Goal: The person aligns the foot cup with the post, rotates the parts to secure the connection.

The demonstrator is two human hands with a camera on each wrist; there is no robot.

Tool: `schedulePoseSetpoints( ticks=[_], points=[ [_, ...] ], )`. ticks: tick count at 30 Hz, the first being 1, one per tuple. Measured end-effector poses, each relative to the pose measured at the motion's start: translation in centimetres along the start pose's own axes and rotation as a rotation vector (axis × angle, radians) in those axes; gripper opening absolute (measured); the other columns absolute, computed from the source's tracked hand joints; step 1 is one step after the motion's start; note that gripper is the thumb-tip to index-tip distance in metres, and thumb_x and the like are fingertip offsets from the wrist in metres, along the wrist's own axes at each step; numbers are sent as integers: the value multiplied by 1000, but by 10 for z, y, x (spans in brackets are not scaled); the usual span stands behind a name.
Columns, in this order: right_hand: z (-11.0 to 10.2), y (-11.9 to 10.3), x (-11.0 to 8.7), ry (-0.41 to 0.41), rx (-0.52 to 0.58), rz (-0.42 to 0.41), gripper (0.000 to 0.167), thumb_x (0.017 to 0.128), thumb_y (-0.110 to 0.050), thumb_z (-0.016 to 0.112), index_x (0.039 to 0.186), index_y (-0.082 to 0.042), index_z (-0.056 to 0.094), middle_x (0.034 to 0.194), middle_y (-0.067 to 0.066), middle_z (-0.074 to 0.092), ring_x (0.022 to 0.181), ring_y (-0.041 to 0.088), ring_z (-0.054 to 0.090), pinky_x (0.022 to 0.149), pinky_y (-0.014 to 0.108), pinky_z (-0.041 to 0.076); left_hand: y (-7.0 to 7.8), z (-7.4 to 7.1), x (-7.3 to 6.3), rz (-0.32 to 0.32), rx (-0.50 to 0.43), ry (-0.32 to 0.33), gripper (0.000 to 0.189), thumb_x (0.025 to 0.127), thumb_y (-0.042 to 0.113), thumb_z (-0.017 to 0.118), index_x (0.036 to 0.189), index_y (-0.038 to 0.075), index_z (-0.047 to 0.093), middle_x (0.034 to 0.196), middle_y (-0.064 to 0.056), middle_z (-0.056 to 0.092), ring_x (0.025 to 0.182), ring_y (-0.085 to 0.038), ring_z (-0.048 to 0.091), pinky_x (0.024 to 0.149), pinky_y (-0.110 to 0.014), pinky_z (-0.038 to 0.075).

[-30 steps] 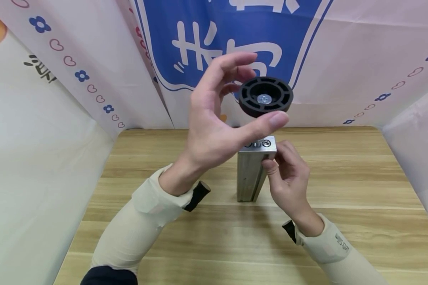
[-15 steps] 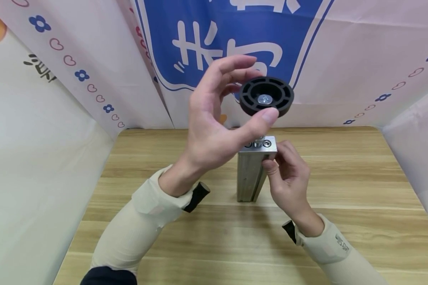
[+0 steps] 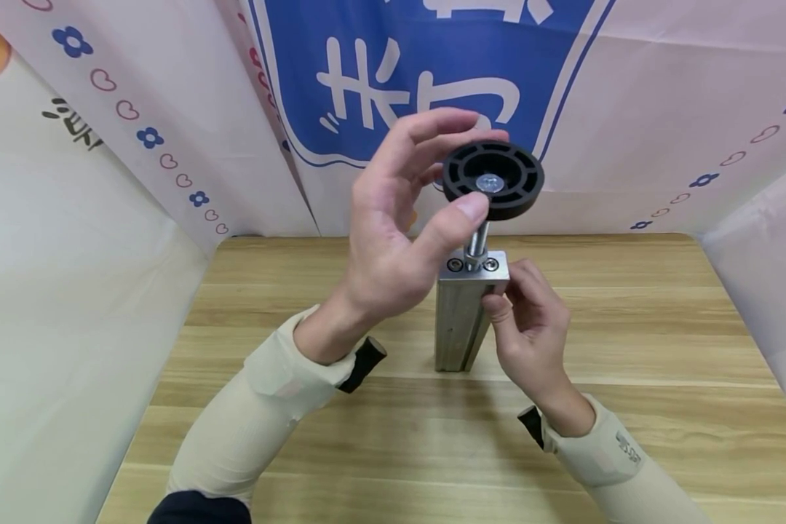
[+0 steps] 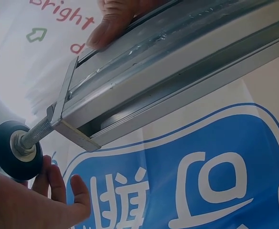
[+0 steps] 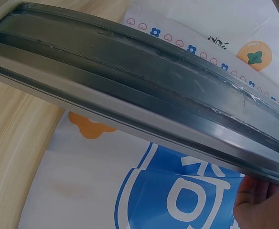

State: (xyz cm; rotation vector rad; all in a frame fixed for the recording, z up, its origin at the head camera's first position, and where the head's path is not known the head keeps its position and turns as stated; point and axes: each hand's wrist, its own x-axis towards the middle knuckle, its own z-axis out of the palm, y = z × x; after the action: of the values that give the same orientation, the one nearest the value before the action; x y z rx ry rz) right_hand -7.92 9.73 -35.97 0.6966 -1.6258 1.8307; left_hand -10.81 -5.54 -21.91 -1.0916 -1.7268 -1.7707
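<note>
A black round levelling foot (image 3: pixel 512 182) with a bolt head at its centre sits on a threaded stud (image 3: pixel 477 239) above an upright aluminium profile (image 3: pixel 455 320). My left hand (image 3: pixel 389 225) holds the foot's rim between thumb and fingers, the thumb at the near edge and fingers behind. In the left wrist view, the stud (image 4: pixel 37 133) enters the profile's end plate (image 4: pixel 65 90). My right hand (image 3: pixel 533 327) grips the profile near its top, the thumb on the near side. The right wrist view shows the profile's long grooved side (image 5: pixel 144 81), with my right hand (image 5: pixel 263 205) at its edge.
The profile stands on a wood-grain table (image 3: pixel 340 451). Behind it hangs a printed cloth (image 3: pixel 661 145) with a blue sign. Light cloth walls (image 3: pixel 92 291) close in the sides. Dark wrist-camera mounts (image 3: pixel 364 360) stick out from both cuffs.
My left thumb has slid left along the foot's near edge while the fingers behind moved right. The foot shifted slightly right, and its stud now shows. My right hand stays in place.
</note>
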Motion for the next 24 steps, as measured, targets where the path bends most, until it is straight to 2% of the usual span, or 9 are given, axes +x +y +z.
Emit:
schedulePoseSetpoints(
  ticks=[5,11,16,24],
  points=[
    [0,0,0,-3,-6,-6,51,99,-30,70,104,21,65,89,0,54,80,10,50,69,19,45,0,1,1,10,19,4,58,86,16,60,130,-20,50,127,-35,66,120,-28,66,96,-40,54],
    [-1,0,0,-7,-2,-8,50,99,-30,70,103,20,65,89,0,54,81,10,50,69,19,44,1,1,1,-2,80,31,65,81,23,70,131,-16,53,127,-29,65,119,-22,61,100,-39,52],
    [-1,0,0,-7,11,-5,51,99,-30,71,103,20,64,90,-1,54,81,10,50,70,19,44,2,1,2,-21,78,41,69,75,15,78,133,-15,54,127,-27,65,119,-20,61,102,-38,51],
    [0,0,1,-5,15,-6,52,98,-30,71,104,21,64,90,-1,55,81,10,50,71,19,44,3,2,3,-26,138,73,77,66,6,90,133,-12,56,119,-19,65,112,-15,61,97,-33,50]
  ],
)
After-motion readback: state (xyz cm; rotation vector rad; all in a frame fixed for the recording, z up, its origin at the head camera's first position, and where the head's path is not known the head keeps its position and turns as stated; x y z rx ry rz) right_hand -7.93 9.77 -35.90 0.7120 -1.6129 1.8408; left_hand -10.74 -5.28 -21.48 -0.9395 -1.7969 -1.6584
